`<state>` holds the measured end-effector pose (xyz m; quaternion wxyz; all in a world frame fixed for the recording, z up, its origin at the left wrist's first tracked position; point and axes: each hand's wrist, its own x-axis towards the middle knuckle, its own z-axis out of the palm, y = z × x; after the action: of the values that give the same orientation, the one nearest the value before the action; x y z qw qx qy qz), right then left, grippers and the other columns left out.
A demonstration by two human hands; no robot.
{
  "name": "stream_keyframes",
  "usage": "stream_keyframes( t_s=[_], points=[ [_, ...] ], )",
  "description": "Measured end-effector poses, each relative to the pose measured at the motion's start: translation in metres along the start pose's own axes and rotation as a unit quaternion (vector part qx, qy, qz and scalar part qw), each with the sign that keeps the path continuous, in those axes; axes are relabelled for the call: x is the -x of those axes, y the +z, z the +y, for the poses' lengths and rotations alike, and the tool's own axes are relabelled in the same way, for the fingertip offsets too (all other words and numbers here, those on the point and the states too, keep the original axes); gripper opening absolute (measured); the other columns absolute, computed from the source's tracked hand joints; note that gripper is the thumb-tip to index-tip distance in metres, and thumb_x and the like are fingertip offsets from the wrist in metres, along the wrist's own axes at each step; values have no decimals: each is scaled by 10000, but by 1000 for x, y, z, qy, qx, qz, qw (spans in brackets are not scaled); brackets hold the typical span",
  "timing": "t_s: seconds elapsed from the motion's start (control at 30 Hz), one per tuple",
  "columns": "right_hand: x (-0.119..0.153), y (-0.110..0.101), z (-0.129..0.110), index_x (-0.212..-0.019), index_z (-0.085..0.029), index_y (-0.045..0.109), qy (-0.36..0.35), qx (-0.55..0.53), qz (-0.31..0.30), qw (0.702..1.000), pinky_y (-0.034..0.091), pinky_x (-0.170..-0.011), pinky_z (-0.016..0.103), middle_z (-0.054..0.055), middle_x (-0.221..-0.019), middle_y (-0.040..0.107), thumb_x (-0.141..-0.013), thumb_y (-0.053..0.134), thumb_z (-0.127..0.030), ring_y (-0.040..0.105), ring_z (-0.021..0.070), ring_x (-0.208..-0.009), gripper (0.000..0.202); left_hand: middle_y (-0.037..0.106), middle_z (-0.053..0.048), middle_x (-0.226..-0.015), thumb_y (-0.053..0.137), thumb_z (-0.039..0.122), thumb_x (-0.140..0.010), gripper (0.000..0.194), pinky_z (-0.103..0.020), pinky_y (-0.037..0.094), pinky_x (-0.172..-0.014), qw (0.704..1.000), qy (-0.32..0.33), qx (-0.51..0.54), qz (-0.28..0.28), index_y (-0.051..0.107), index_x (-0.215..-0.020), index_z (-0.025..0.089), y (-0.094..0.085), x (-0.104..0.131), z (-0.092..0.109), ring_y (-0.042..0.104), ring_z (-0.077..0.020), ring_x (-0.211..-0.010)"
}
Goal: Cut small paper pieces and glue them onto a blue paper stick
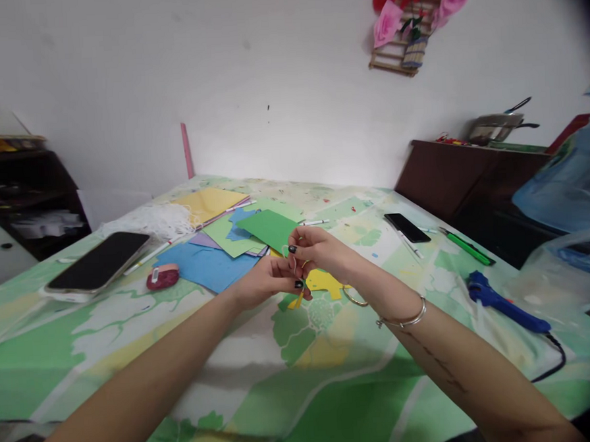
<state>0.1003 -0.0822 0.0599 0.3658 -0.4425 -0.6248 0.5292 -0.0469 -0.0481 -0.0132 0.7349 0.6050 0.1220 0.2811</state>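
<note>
Close together above the middle of the table, my two hands work on a thin white string (pixel 294 263). My left hand (pixel 270 280) is closed, thumb and fingers pinching near the string's lower part. A little higher, my right hand (pixel 321 249) pinches the string between thumb and forefinger; a small loop shows by its fingertips. Just below and behind the fingers is a yellow paper cutout (pixel 324 281) shaped like an animal. A narrow yellow strip (pixel 296 301) shows under my left fingertips. Whether the string joins the cutout is hidden by the fingers.
Coloured paper sheets (pixel 213 261) and a heap of white string (pixel 151 220) lie left of centre. A large phone (pixel 99 261) and a dark red object (pixel 162 277) are nearer left. On the right are another phone (pixel 407 227), a green cutter (pixel 468 246) and a blue glue gun (pixel 507 305).
</note>
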Motion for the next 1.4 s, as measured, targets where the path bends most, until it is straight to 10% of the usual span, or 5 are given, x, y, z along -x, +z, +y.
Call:
stream_keyframes(
  t_s=[1.4],
  points=[
    [10,1,11,-751,-176,499,-140,-14,84,987,492,-682,300,3,-723,580,-698,561,-131,587,126,-671,92,659,-36,-649,673,111,-626,52,-293,503,-652,993,-8,67,98,669,-675,95,-2,-3,-3,655,-172,-628]
  ],
)
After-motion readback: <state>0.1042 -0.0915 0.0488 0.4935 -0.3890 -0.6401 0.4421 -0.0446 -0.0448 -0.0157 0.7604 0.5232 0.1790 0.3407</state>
